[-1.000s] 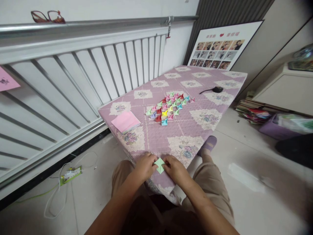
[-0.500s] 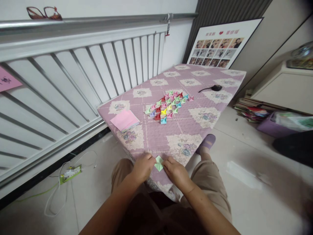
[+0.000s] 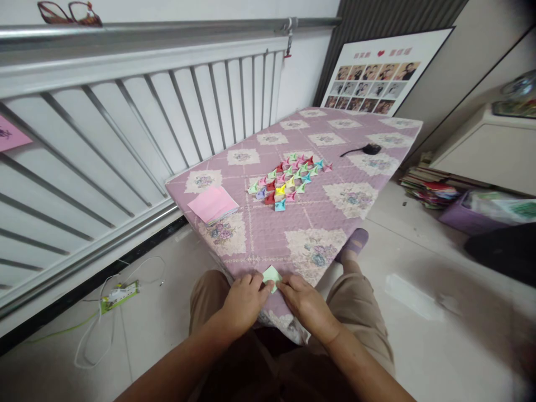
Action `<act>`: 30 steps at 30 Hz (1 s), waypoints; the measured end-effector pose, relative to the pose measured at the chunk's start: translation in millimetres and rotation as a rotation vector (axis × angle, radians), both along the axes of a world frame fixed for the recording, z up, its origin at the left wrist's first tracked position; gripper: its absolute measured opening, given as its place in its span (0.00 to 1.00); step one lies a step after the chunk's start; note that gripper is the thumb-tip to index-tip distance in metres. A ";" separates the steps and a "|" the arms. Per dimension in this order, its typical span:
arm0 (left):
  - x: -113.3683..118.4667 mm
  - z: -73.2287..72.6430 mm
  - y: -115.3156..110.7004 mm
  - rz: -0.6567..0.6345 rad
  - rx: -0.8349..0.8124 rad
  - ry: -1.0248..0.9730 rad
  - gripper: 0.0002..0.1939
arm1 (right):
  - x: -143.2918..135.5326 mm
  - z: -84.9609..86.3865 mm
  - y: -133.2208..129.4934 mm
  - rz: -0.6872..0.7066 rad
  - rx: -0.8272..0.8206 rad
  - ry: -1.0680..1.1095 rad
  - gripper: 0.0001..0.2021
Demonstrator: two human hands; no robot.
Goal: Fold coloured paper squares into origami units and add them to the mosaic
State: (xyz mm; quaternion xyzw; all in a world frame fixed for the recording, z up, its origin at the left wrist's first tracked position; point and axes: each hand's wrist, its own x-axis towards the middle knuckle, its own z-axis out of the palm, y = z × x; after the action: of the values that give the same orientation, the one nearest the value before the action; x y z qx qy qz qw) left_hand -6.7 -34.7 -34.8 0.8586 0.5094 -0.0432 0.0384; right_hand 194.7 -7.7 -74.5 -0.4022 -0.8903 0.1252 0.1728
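A small light green folded paper lies on the near end of the table, one corner pointing away from me. My left hand is closed on its left and lower edge, the thumb pressing on the paper. From the right, my right hand pinches the paper's right corner. Farther up the cloth stand several small folded paper pieces in rows, in green, red, pink, yellow, blue and purple. A stack of square paper, pink on top, sits at the table's left side.
The table has a purple floral cloth. A black object with a cord lies at its far right. Beside it are a white radiator and a photo board. On the floor at left is a power strip.
My left hand has shifted right, its thumb now over the lower part of the green paper. My right hand has moved slightly lower. The view has shifted a little.
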 end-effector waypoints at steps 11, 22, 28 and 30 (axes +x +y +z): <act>-0.3 -1.9 -17.9 0.014 -0.015 0.001 0.23 | -22.4 16.3 16.1 -0.338 -0.186 0.087 0.08; -4.2 7.7 21.1 0.271 -0.146 -0.362 0.12 | -29.5 30.5 21.7 -0.376 -0.311 -0.017 0.09; 10.1 9.1 40.9 0.309 -0.193 -0.253 0.11 | -26.0 28.4 19.8 -0.350 -0.262 0.057 0.09; 10.7 9.2 45.5 0.293 -0.229 -0.237 0.12 | -25.0 28.1 19.4 -0.345 -0.257 0.074 0.09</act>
State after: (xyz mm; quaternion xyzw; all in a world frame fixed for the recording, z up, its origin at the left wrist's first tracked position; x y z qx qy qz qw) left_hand 4.0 10.8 -25.6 0.7644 0.6126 0.0065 0.2009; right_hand 169.6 11.7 -46.3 -0.5625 -0.7780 0.2211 0.1716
